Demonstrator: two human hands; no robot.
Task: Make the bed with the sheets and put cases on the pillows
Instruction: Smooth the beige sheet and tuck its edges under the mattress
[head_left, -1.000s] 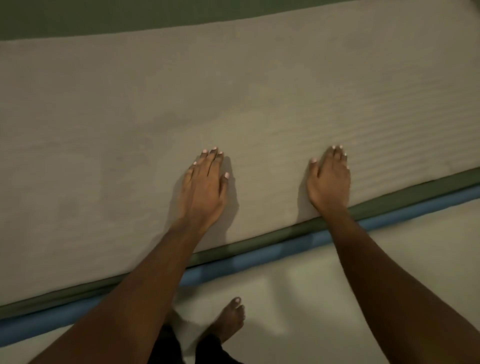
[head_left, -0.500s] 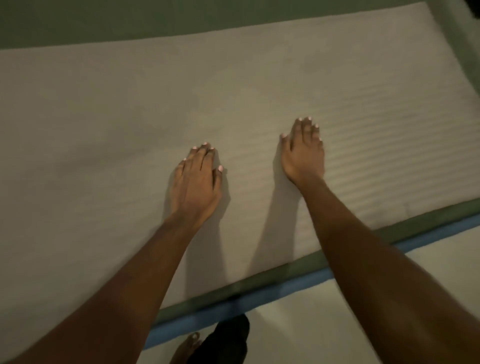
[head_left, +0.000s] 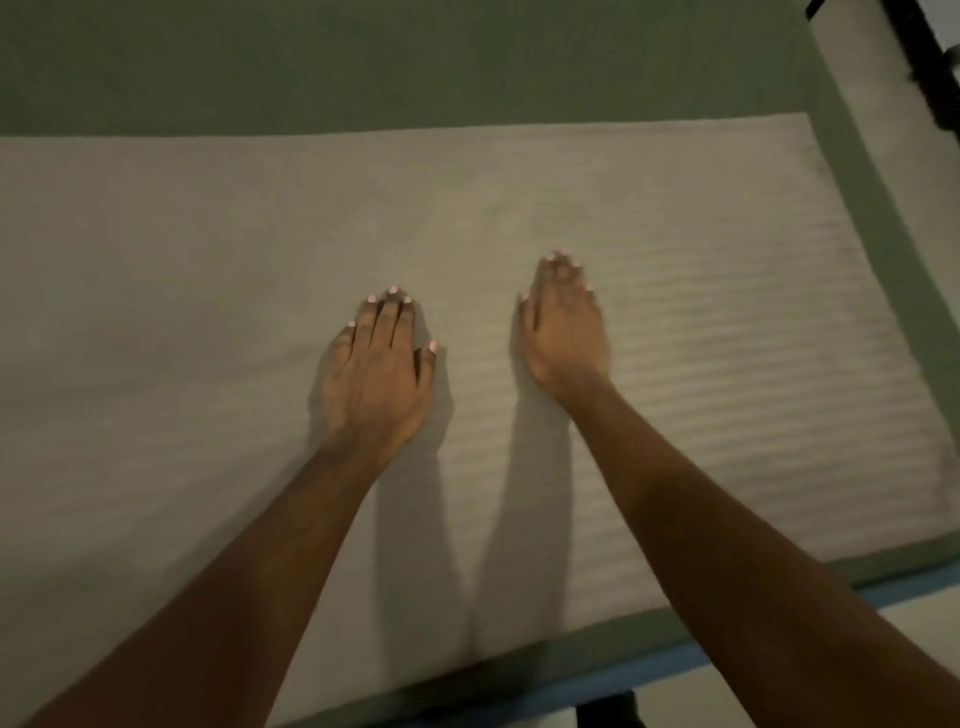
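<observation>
Both hands down flat on the bed, palms to the fabric. Left hand (head_left: 371, 379): fingers straight and held together, thumb out slightly to the side, gripping nothing, just resting on the pale sheet (head_left: 208, 312). Right hand (head_left: 563, 332): also flat, fingers straight and close together, thumb alongside, holding nothing; fingertips a bit blurred, so whether they press down I cannot tell. Right fingertips reach farther onto the bed than the left ones; the hands lie side by side, apart, with a strip of bare sheet between the two thumbs. The pale sheet is directly under all the fingers and spreads flat around them. It has faint ribbed stripes, clearest to the right of the right-hand fingers; left of the left-hand fingers it looks smoother. Its far edge runs straight across well beyond the fingertips, its right edge lies well to the right of the right hand, and its near edge is back behind the wrists, under the forearms. Green layer (head_left: 415, 62) under it shows as a wide band past the fingertips and narrow borders along the right and near sides; sheet or mattress cover, cannot tell. Blue strip (head_left: 597, 675) runs just outside the near green border, below the forearms. Pale floor (head_left: 924, 639) beyond that. Dark frame (head_left: 930, 62) far off, up and right of the right-hand fingers. Arm shadows fall on the sheet between the forearms.
</observation>
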